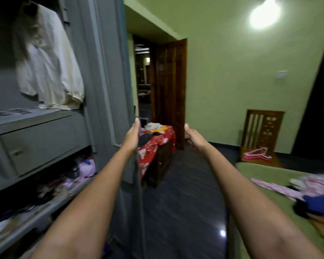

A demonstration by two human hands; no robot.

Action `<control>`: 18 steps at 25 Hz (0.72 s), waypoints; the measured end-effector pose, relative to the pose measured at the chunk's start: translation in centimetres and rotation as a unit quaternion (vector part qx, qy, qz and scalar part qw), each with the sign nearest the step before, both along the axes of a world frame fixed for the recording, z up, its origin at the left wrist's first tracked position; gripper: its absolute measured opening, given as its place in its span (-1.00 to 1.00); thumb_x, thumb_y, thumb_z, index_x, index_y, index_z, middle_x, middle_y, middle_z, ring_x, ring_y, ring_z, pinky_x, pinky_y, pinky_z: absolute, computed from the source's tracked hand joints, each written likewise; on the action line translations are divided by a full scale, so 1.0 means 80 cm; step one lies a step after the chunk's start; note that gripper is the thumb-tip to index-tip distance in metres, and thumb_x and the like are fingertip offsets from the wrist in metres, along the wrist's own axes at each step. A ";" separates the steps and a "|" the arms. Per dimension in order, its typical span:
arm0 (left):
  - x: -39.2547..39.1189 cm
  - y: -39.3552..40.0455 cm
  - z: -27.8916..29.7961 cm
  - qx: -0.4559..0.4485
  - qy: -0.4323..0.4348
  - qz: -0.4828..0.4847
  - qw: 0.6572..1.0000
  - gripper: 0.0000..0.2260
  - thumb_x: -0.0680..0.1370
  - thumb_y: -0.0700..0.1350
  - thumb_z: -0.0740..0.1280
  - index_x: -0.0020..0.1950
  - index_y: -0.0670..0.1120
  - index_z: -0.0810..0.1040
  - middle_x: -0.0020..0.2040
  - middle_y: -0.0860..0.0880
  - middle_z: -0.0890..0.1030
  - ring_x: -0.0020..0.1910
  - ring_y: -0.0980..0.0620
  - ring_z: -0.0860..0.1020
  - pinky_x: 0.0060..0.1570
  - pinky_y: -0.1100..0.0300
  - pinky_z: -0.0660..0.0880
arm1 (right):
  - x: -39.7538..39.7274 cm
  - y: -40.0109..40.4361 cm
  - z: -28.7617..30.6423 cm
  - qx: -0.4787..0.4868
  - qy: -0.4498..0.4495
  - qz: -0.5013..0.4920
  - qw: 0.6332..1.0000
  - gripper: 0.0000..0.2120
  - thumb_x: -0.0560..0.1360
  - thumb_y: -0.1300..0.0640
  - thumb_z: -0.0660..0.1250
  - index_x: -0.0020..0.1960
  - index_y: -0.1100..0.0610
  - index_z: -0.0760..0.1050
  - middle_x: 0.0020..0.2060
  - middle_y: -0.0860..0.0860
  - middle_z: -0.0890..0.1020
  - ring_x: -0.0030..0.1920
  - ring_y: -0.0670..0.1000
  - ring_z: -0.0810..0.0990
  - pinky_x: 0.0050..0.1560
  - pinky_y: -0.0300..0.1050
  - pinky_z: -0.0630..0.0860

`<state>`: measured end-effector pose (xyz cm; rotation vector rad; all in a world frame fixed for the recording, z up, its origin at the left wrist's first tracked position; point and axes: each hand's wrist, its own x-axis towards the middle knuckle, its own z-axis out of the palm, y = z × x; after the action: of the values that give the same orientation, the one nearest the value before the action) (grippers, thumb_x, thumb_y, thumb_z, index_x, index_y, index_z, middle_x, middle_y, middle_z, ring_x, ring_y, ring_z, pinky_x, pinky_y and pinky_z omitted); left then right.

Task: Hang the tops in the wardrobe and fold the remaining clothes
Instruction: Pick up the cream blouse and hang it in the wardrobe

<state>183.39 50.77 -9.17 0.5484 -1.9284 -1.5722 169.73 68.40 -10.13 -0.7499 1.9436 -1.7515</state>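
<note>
Both hands (132,133) (194,135) reach forward (empty) beside wardrobe (94,71).

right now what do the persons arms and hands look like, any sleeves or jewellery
Both forearms are bare right up to the bottom edge of the frame, with no sleeves in view. The left hand and right hand wear no gloves, and no watch, bangle or ring shows on the visible sides. The left fingers end in a longish, unpainted-looking nail.

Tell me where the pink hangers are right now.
The pink hangers lie on the seat of the wooden chair against the green wall, on the right of the head view, just beyond the bed.
</note>
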 end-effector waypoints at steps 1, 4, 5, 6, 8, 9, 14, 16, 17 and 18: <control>-0.025 0.034 0.004 0.008 -0.006 -0.041 0.999 -0.41 0.60 0.29 -0.03 0.46 -0.07 0.33 0.38 0.03 0.44 0.40 -0.01 0.35 0.37 0.16 0.25 | -0.025 0.041 -0.003 0.004 0.006 -0.043 0.999 -0.35 0.60 -0.22 0.02 0.49 0.24 0.16 0.23 -0.01 0.42 0.29 0.02 0.43 0.14 -0.27 0.38; -0.094 0.119 0.014 0.034 0.009 -0.124 0.992 -0.40 0.60 0.29 -0.09 0.44 -0.07 0.33 0.34 0.11 0.47 0.38 0.03 0.35 0.32 0.19 0.29 | -0.076 0.156 -0.011 0.024 0.009 -0.139 0.990 -0.16 0.51 -0.37 0.05 0.55 0.18 -0.01 0.53 0.08 0.13 0.51 0.10 0.12 0.49 0.06 0.07; -0.115 0.141 0.015 0.042 0.011 -0.145 0.988 -0.36 0.59 0.30 -0.12 0.52 -0.09 0.21 0.46 0.04 0.34 0.47 0.00 0.24 0.42 0.09 0.17 | -0.087 0.188 -0.013 0.025 0.008 -0.161 0.987 -0.14 0.50 -0.39 0.06 0.55 0.17 -0.02 0.54 0.09 0.10 0.52 0.10 0.10 0.49 0.10 0.04; -0.135 0.161 0.014 0.043 0.012 -0.167 0.985 -0.32 0.57 0.32 -0.14 0.55 -0.07 0.10 0.52 0.01 0.21 0.52 -0.01 0.14 0.47 0.02 0.05 | -0.097 0.213 -0.016 0.028 -0.003 -0.189 0.982 -0.11 0.47 -0.41 0.08 0.56 0.16 -0.02 0.54 0.08 0.09 0.52 0.11 0.10 0.49 0.13 0.05; -0.169 0.189 0.009 0.039 0.015 -0.202 0.979 -0.28 0.53 0.38 -0.18 0.57 -0.02 0.02 0.55 0.00 0.14 0.54 -0.01 0.07 0.51 -0.07 -0.04 | -0.115 0.249 -0.018 0.022 -0.011 -0.216 0.976 -0.08 0.43 -0.46 0.09 0.56 0.10 0.00 0.54 0.10 0.09 0.51 0.13 0.11 0.48 0.18 0.07; -0.183 0.199 0.007 0.038 0.011 -0.215 0.976 -0.28 0.53 0.39 -0.19 0.57 0.00 0.02 0.55 0.01 0.14 0.54 0.00 0.06 0.51 -0.10 -0.05 | -0.123 0.259 -0.017 0.019 -0.011 -0.219 0.976 -0.09 0.42 -0.46 0.08 0.56 0.09 0.01 0.54 0.11 0.10 0.51 0.14 0.12 0.48 0.20 0.07; -0.272 0.198 -0.012 0.046 0.012 -0.228 0.972 -0.34 0.58 0.33 -0.14 0.56 -0.03 0.07 0.56 0.01 0.12 0.54 0.01 0.04 0.51 -0.08 -0.04 | -0.188 0.251 -0.026 0.024 -0.014 -0.206 0.978 -0.11 0.43 -0.46 0.07 0.56 0.05 0.01 0.54 0.09 0.08 0.52 0.12 0.08 0.49 0.16 0.05; -0.319 0.180 -0.027 0.050 0.011 -0.221 0.974 -0.37 0.59 0.31 -0.10 0.56 -0.02 0.07 0.56 0.00 0.10 0.54 0.01 0.05 0.51 -0.06 -0.03 | -0.228 0.232 -0.039 0.033 -0.015 -0.197 0.980 -0.07 0.39 -0.49 0.08 0.56 0.03 0.00 0.55 0.05 0.04 0.53 0.10 0.05 0.48 0.14 0.04; -0.342 0.170 -0.034 0.050 0.009 -0.219 0.974 -0.39 0.60 0.29 -0.08 0.56 -0.02 0.06 0.56 0.00 0.10 0.54 0.01 0.05 0.51 -0.05 -0.03 | -0.250 0.222 -0.044 0.041 -0.017 -0.194 0.980 -0.11 0.42 -0.47 0.07 0.56 0.04 -0.01 0.55 0.04 0.04 0.53 0.10 0.05 0.47 0.14 0.05; -0.366 0.160 -0.038 0.050 0.009 -0.218 0.975 -0.41 0.61 0.27 -0.07 0.56 -0.01 0.05 0.56 0.00 0.10 0.54 0.01 0.06 0.51 -0.04 -0.02 | -0.274 0.213 -0.048 0.048 -0.018 -0.189 0.981 -0.17 0.48 -0.42 0.05 0.56 0.06 -0.02 0.55 0.04 0.04 0.53 0.11 0.05 0.46 0.13 0.05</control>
<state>154.11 63.56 -12.18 0.1505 -2.0605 -1.9415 147.79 85.43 -14.00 -0.3253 2.2390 -1.8444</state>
